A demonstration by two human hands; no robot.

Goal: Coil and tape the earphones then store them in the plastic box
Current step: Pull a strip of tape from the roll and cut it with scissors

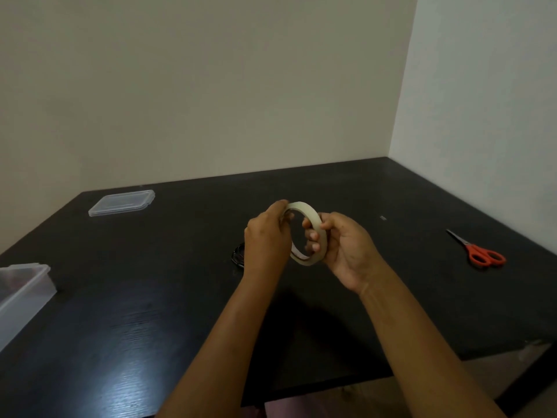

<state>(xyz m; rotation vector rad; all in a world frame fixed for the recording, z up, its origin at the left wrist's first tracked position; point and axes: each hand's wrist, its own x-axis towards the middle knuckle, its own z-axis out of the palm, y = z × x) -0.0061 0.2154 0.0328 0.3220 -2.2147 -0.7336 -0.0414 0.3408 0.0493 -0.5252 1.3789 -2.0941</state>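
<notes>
Taping step: right hand (343, 248) grips tape roll (316, 227), left hand (266, 236) pinches its rim seeking the end; coiled earphones (238, 255) mid-table, plastic box (27, 285) at left edge; next, likely peel a strip.

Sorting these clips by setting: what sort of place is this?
Probably a home desk in a room corner: a dark table against bare walls, with scissors and a clear plastic box.
</notes>
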